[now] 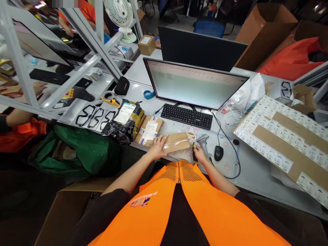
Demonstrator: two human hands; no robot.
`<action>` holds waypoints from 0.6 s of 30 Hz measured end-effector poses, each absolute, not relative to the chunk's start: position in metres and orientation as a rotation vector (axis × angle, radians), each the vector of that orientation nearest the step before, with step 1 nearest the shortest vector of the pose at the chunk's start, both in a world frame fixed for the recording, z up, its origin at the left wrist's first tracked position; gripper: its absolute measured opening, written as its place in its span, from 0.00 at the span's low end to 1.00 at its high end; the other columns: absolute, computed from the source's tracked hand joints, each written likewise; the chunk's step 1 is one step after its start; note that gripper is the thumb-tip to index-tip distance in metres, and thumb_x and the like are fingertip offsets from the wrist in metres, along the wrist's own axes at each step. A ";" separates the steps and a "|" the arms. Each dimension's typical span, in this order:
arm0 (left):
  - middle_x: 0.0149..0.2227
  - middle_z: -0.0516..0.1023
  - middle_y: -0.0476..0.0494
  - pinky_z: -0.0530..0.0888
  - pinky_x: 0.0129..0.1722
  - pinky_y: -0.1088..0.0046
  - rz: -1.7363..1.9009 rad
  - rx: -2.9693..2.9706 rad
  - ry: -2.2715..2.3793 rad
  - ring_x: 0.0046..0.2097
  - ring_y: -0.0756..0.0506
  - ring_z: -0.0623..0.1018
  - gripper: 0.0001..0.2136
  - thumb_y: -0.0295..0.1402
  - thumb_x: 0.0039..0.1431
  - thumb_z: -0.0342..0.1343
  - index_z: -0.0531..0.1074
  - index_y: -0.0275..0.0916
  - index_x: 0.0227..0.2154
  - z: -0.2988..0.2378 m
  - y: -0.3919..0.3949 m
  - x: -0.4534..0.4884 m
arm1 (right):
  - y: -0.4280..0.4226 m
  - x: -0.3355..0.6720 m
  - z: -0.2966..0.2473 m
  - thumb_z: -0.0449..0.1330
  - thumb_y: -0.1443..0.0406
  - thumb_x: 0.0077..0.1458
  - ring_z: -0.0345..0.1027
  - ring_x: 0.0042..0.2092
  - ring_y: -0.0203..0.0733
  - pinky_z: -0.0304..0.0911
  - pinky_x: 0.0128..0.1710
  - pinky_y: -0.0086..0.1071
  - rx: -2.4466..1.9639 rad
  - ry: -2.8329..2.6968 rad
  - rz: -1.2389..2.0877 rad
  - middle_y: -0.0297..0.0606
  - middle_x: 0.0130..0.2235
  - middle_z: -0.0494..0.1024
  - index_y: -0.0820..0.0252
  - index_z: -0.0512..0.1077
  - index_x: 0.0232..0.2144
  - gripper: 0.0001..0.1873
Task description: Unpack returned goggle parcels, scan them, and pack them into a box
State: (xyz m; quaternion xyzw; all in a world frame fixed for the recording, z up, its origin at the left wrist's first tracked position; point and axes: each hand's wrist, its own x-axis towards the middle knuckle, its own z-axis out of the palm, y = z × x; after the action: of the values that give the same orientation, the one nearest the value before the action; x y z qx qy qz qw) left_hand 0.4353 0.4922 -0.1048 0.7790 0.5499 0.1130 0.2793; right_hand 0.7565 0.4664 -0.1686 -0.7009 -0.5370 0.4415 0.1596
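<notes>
At the far left, a co-worker's arm (15, 118) in an orange sleeve is resting beside a green bag (84, 150) below the counter (253, 167). Farther right on the counter, black-wrapped packets (119, 131) and labelled cardboard parcels (149, 131) are lying in a loose pile. Just beside them, the person's left grip (159, 147) is lying released, palm down and fingers spread, on the left end of a flat brown parcel (178, 141). This parcel is sitting at the near edge, in front of the keyboard (187, 116) and lit monitor (194, 83). Its upward face is showing no label, unlike the pile, so it seems to be waiting unprocessed. At its right end, the right grip (199, 153) is clenched around a small yellow-and-black item (194, 147), too small to identify. A handheld scanner (205, 140) and mouse (218, 153) are lying just beyond, untouched. Label sheets (284, 143) are covering the far right.
</notes>
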 end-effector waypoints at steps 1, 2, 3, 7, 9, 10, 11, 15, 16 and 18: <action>0.70 0.61 0.31 0.61 0.72 0.39 0.273 2.121 1.389 0.72 0.23 0.60 0.57 0.31 0.40 0.73 0.56 0.46 0.76 -0.105 0.503 0.433 | 0.467 0.761 -0.166 0.46 0.65 0.63 0.82 0.48 0.49 0.76 0.47 0.37 -1.991 -1.469 1.313 0.46 0.46 0.83 0.63 0.73 0.56 0.24; 0.70 0.62 0.32 0.60 0.73 0.40 0.241 2.141 1.319 0.72 0.23 0.60 0.57 0.31 0.39 0.74 0.57 0.46 0.76 -0.105 0.515 0.431 | 0.469 0.766 -0.163 0.44 0.65 0.64 0.82 0.43 0.46 0.77 0.43 0.36 -1.973 -1.406 1.373 0.44 0.42 0.83 0.63 0.72 0.55 0.23; 0.71 0.62 0.32 0.59 0.73 0.40 0.206 2.152 1.268 0.73 0.22 0.59 0.58 0.32 0.37 0.75 0.57 0.46 0.76 -0.105 0.526 0.429 | 0.471 0.771 -0.160 0.43 0.65 0.64 0.82 0.39 0.45 0.76 0.39 0.35 -1.932 -1.326 1.448 0.43 0.40 0.83 0.62 0.71 0.53 0.22; 0.75 0.57 0.30 0.56 0.74 0.39 0.027 2.216 1.167 0.75 0.19 0.53 0.62 0.37 0.38 0.77 0.52 0.42 0.78 -0.107 0.558 0.426 | 0.487 0.786 -0.147 0.48 0.55 0.67 0.74 0.28 0.43 0.73 0.32 0.35 -1.696 -1.164 1.702 0.38 0.31 0.80 0.58 0.71 0.46 0.18; 0.76 0.53 0.30 0.56 0.74 0.40 -0.051 2.253 1.149 0.76 0.19 0.52 0.62 0.39 0.41 0.76 0.48 0.42 0.78 -0.107 0.562 0.424 | 0.498 0.789 -0.143 0.50 0.49 0.68 0.74 0.29 0.45 0.74 0.36 0.39 -1.676 -1.273 1.676 0.39 0.31 0.81 0.58 0.73 0.43 0.22; 0.77 0.52 0.29 0.58 0.74 0.41 -0.069 2.261 1.146 0.76 0.19 0.53 0.62 0.40 0.43 0.76 0.47 0.42 0.79 -0.108 0.562 0.423 | 0.502 0.790 -0.141 0.51 0.47 0.68 0.77 0.34 0.47 0.75 0.42 0.41 -1.694 -1.349 1.617 0.41 0.33 0.83 0.59 0.75 0.43 0.24; 0.77 0.51 0.30 0.59 0.73 0.42 -0.072 2.262 1.144 0.76 0.20 0.54 0.62 0.40 0.44 0.75 0.46 0.43 0.79 -0.108 0.561 0.422 | 0.506 0.790 -0.141 0.51 0.47 0.69 0.79 0.41 0.49 0.75 0.49 0.44 -1.713 -1.423 1.545 0.45 0.39 0.85 0.59 0.76 0.44 0.25; 0.77 0.50 0.30 0.61 0.73 0.46 -0.001 2.250 1.118 0.75 0.23 0.57 0.61 0.38 0.46 0.75 0.45 0.44 0.79 -0.112 0.555 0.419 | 0.508 0.785 -0.143 0.52 0.55 0.71 0.69 0.67 0.54 0.61 0.69 0.47 -1.749 -1.760 1.249 0.51 0.65 0.77 0.61 0.74 0.62 0.26; 0.76 0.51 0.30 0.61 0.73 0.46 0.015 2.249 1.114 0.75 0.23 0.58 0.61 0.37 0.45 0.75 0.46 0.44 0.79 -0.113 0.555 0.419 | 0.506 0.782 -0.143 0.52 0.56 0.71 0.69 0.68 0.55 0.62 0.69 0.47 -1.757 -1.835 1.189 0.51 0.66 0.76 0.61 0.73 0.64 0.26; 0.76 0.52 0.29 0.61 0.74 0.46 0.030 2.246 1.107 0.75 0.23 0.59 0.61 0.37 0.44 0.76 0.47 0.43 0.79 -0.115 0.556 0.419 | 0.500 0.779 -0.143 0.54 0.57 0.70 0.73 0.64 0.56 0.67 0.64 0.45 -1.789 -1.941 1.082 0.51 0.63 0.79 0.61 0.71 0.66 0.27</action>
State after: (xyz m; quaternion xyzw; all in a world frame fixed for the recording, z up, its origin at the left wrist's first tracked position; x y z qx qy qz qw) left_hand 0.4191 0.5556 -0.1148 0.8516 0.4199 0.0114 0.3134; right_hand 0.7789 0.5001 -0.1429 -0.6207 -0.6732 0.3753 0.1439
